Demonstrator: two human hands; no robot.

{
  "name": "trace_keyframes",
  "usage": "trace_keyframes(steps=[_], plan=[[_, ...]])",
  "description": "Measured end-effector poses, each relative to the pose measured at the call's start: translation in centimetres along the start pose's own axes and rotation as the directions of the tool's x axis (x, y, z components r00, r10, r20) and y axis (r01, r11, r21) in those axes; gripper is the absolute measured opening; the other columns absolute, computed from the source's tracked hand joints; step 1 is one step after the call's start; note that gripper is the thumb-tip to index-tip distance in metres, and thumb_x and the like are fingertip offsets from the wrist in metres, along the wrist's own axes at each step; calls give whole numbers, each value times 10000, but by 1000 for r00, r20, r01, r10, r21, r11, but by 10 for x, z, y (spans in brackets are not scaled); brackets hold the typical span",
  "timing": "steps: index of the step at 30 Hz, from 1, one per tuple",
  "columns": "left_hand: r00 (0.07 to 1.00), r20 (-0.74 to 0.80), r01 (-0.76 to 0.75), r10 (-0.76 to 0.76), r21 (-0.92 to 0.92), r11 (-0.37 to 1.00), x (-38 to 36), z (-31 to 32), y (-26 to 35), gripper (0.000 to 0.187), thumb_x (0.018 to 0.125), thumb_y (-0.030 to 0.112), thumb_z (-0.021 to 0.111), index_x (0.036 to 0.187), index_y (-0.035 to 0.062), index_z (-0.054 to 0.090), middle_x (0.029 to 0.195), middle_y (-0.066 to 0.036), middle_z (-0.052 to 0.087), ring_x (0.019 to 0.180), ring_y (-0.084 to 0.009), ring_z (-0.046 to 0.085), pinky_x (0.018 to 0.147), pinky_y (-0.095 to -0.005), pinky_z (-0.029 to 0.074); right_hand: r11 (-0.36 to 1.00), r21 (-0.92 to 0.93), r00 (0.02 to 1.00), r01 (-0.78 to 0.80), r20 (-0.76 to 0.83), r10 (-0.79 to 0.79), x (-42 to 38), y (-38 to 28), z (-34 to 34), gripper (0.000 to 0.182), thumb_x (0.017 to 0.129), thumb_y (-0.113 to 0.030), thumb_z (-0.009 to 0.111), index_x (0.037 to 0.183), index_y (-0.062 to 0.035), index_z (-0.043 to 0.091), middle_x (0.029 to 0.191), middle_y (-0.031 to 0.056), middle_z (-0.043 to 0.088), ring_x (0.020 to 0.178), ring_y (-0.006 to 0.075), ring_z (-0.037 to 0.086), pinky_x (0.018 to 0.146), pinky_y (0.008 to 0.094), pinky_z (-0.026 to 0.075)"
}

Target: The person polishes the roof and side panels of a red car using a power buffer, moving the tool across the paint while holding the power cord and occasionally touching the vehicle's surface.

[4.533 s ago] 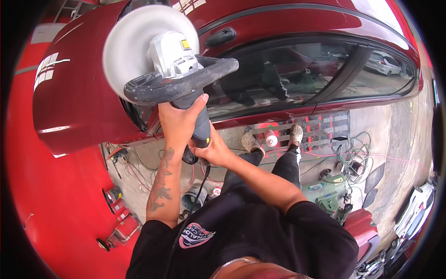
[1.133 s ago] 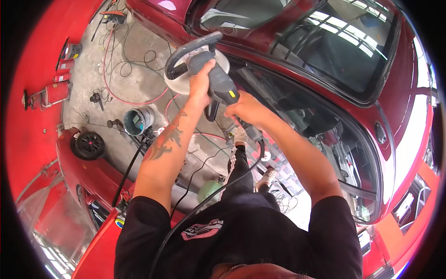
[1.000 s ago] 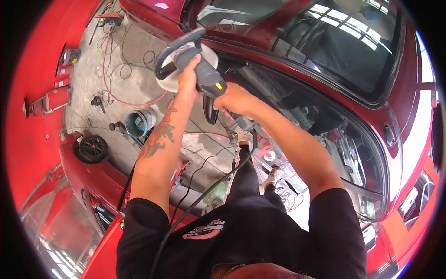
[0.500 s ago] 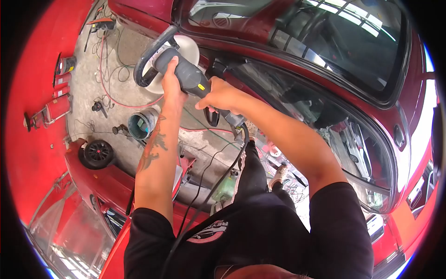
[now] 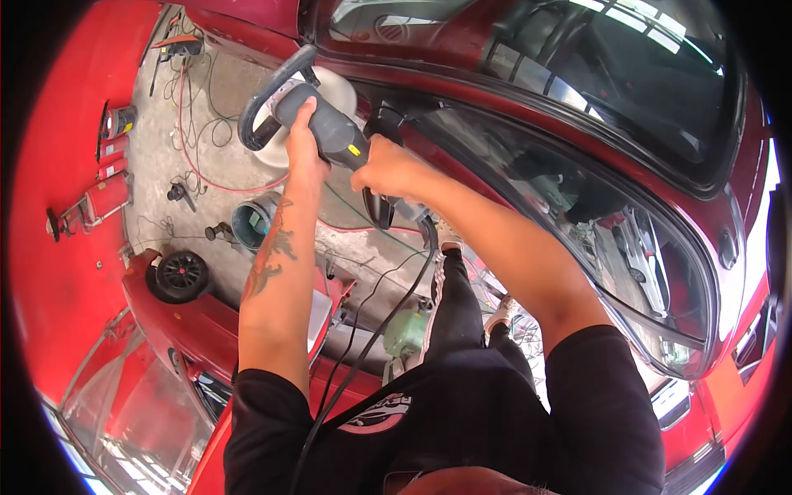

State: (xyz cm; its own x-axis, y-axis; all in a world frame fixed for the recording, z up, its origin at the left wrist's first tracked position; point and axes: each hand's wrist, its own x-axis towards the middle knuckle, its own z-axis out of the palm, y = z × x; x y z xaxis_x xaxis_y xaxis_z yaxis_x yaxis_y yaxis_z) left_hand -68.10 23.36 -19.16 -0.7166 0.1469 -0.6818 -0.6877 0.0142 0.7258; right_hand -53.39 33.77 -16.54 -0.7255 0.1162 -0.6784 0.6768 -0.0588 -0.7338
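Note:
A dark grey car polisher (image 5: 326, 124) with a black loop handle is held in both hands, in front of me. Its round white pad (image 5: 337, 89) shows behind the body, facing away from me near the dark red car (image 5: 396, 66). My left hand (image 5: 304, 144) is closed around the front of the body, thumb lying along the top. At the rear grip, my right hand (image 5: 392, 172) is wrapped round the tool, its fingers partly hidden. A black power cord (image 5: 388, 318) runs from the tool's rear down past my shirt.
The car's side mirror (image 5: 381, 124) and side window lie right by the tool. On the floor are a bucket (image 5: 252, 224), a red hose (image 5: 194, 169) and loose cables. Another red car with a black wheel (image 5: 181, 276) stands at left, beside a red wall (image 5: 66, 148).
The view has shifted slightly, so the surroundings sit a little differently. Both hands keep their hold on the polisher, which has barely moved in view.

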Motion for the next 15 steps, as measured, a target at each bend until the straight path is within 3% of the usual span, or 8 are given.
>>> trace_keyframes(steps=[5,15], plan=[[1000,-13,1,-1,4,1000,21,-4,-3,618,846,360,808,1288,-3,575,1137,-127,658,964,-296,694,886,-480,569,1000,28,992,13,128,-16,17,-3,-9,439,667,-156,803,964,102,607,762,143,667,674,224,660,607,379,506],[998,51,-33,32,14,999,-4,-4,-6,561,875,341,795,1277,7,592,1112,-116,669,947,-278,696,875,-464,571,999,-35,999,35,-39,-36,-6,15,9,632,693,-179,807,1192,83,523,863,177,668,705,236,670,655,391,525]])
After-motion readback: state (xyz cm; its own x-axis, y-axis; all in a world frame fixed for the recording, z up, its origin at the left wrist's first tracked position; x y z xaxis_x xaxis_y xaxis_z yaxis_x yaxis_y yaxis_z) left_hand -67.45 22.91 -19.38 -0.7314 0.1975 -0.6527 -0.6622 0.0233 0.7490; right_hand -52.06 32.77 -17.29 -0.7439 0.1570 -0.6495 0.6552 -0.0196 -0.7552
